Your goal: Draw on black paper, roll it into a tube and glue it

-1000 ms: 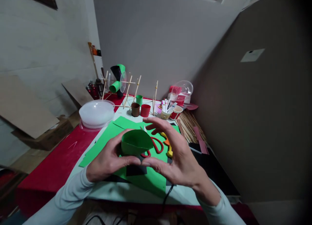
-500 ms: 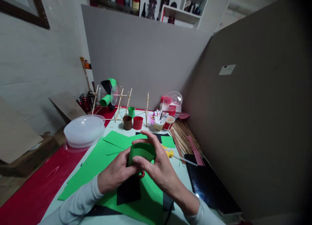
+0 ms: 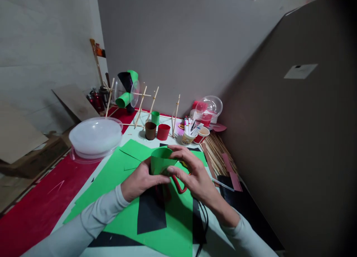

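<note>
A green paper cup shape, curled into a tube with its wide rim facing up, is held between both hands above the table. My left hand grips its left side, thumb across the lower front. With thumb and fingers my right hand pinches the right side of its wall. Below the cup lie scissors with red handles; their blades are hidden. Green paper sheets spread under the hands, and a black paper piece rests on them.
Behind stand brown, red and small green cups, stick frames and a cup of markers. At left are clear lids and a pinwheel-like wheel. Thin sticks and a black panel lie right.
The green piece now looks rounder and more upright, with its front wall showing. My right fingers have closed in on its right edge. The view has tilted down, and more of the scissors' handles shows.
</note>
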Demonstrator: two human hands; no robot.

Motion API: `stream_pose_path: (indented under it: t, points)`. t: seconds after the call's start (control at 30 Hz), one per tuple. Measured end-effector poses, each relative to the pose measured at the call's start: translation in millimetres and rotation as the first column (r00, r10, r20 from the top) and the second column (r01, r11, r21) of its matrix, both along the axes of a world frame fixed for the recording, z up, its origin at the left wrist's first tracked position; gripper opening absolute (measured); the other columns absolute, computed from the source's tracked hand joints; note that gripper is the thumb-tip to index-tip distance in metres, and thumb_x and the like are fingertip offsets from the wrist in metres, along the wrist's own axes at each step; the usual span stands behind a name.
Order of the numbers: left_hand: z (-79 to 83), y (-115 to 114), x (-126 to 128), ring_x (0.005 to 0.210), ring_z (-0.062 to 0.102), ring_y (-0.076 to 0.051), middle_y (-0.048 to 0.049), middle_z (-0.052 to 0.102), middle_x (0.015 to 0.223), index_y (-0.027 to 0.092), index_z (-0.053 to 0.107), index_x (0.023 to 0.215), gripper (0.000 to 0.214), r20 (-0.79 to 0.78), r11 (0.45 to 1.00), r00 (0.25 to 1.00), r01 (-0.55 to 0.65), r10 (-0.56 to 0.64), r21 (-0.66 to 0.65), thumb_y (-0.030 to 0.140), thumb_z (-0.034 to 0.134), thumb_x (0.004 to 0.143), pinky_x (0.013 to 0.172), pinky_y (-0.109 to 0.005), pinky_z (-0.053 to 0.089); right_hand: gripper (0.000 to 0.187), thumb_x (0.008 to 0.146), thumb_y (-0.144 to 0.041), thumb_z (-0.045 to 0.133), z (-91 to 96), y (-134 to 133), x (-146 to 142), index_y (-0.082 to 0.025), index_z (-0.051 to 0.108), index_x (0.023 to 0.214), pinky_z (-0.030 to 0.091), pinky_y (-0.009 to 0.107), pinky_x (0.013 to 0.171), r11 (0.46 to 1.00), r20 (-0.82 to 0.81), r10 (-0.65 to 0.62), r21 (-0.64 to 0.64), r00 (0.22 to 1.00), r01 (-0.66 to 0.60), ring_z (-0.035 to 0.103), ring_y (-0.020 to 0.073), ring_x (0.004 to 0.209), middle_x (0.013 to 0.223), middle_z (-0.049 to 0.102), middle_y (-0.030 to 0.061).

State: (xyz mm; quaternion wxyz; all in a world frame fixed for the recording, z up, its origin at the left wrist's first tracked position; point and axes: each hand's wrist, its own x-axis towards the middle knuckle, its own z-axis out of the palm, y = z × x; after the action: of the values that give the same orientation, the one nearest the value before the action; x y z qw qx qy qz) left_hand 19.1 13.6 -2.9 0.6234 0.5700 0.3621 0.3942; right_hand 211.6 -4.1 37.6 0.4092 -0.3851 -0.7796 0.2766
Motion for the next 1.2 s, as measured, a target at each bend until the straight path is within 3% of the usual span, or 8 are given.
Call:
stream_pose_path:
  t: [0.1,0.33,0.5,0.67,0.9,1.0,1.07,1.2]
  points:
    - [1.4,-0.2,-0.1,0.115,0.064,-0.034,-0.0097,0.073,0.116,0.016,0.065,0.109,0.048,-0.035,1.0,0.999,-0.015,0.015,0.003,0.034,0.083,0.069,0.104,-0.047,0.049,0.01,0.097,-0.031,0.067,1.0,5.8,0.8,-0.022,0.064,0.098,0.046,0.036,0.103,1.0,0.01,0.022,-0.017,1.0,-0.022,0.063,0.0208,0.122,0.131,0.066,0.0117]
    - [3.1,-1.9,3.0,0.118,0.062,-0.033,-0.0093,0.067,0.134,0.021,0.062,0.119,0.061,-0.06,0.999,0.998,0.014,-0.011,0.041,0.036,0.084,0.064,0.106,-0.046,0.048,0.013,0.099,-0.032,0.065,10.6,6.9,4.7,-0.021,0.065,0.091,0.046,0.035,0.102,0.999,0.084,0.035,-0.013,0.996,-0.034,0.062,0.0209,0.123,0.136,0.063,0.0122]
    - [0.1,-1.6,4.6,0.1,0.068,-0.031,-0.0053,0.075,0.106,0.021,0.063,0.118,0.052,-0.1,0.999,0.995,0.012,-0.008,0.04,0.033,0.08,0.069,0.095,-0.045,0.054,0.016,0.099,-0.036,0.065,12.8,9.4,4.4,-0.022,0.066,0.091,0.049,0.034,0.099,0.998,0.146,0.06,-0.025,0.987,-0.057,0.064,0.0211,0.12,0.132,0.065,0.0113]
    - [-5.4,4.2,4.5,0.118,0.063,-0.032,-0.0056,0.073,0.116,0.022,0.065,0.114,0.051,-0.072,0.996,0.995,-0.057,0.062,0.069,0.029,0.08,0.067,0.111,-0.047,0.045,0.021,0.1,-0.04,0.062,13.3,22.9,6.0,-0.021,0.065,0.091,0.049,0.032,0.095,0.995,0.218,0.099,-0.027,0.971,-0.096,0.064,0.0213,0.117,0.117,0.069,0.0083]
    - [-19.7,13.0,5.0,0.119,0.064,-0.034,-0.011,0.071,0.121,0.018,0.062,0.113,0.057,-0.001,0.988,0.988,-0.154,0.154,0.01,0.027,0.085,0.062,0.11,-0.049,0.046,0.028,0.101,-0.039,0.06,22.5,37.5,3.7,-0.019,0.063,0.082,0.045,0.023,0.067,0.989,0.379,0.14,-0.01,0.915,-0.147,0.059,0.013,0.073,0.081,0.061,-0.0013]
    - [-23.9,12.9,4.9,0.125,0.061,-0.033,-0.0137,0.065,0.133,0.018,0.051,0.13,0.075,0.062,0.985,0.983,-0.171,0.173,-0.033,0.037,0.084,0.066,0.11,-0.047,0.047,0.024,0.101,-0.03,0.061,38.9,44.9,0.9,-0.018,0.063,0.08,0.043,0.022,0.063,0.993,0.443,0.077,0.045,0.893,-0.108,0.057,0.0115,0.068,0.077,0.061,-0.0021]
    - [-24.0,12.2,4.9,0.122,0.064,-0.03,-0.0154,0.058,0.141,0.02,0.038,0.142,0.085,0.086,0.981,0.979,-0.181,0.187,-0.067,0.044,0.08,0.072,0.105,-0.045,0.051,0.018,0.1,-0.022,0.062,51.8,58.5,-0.9,-0.018,0.064,0.082,0.044,0.023,0.065,0.993,0.472,-0.03,0.118,0.881,-0.029,0.058,0.0121,0.07,0.078,0.062,-0.0011]
    - [-21.1,10.6,4.7,0.107,0.068,-0.025,-0.0191,0.048,0.145,0.02,0.036,0.142,0.08,0.038,0.973,0.976,-0.208,0.213,-0.1,0.052,0.072,0.078,0.094,-0.042,0.057,0.014,0.102,-0.019,0.056,68.1,111.1,-8.9,-0.014,0.068,0.097,0.053,0.033,0.079,0.939,0.513,-0.319,0.283,0.797,0.194,0.064,0.0166,0.084,0.097,0.068,0.0062]
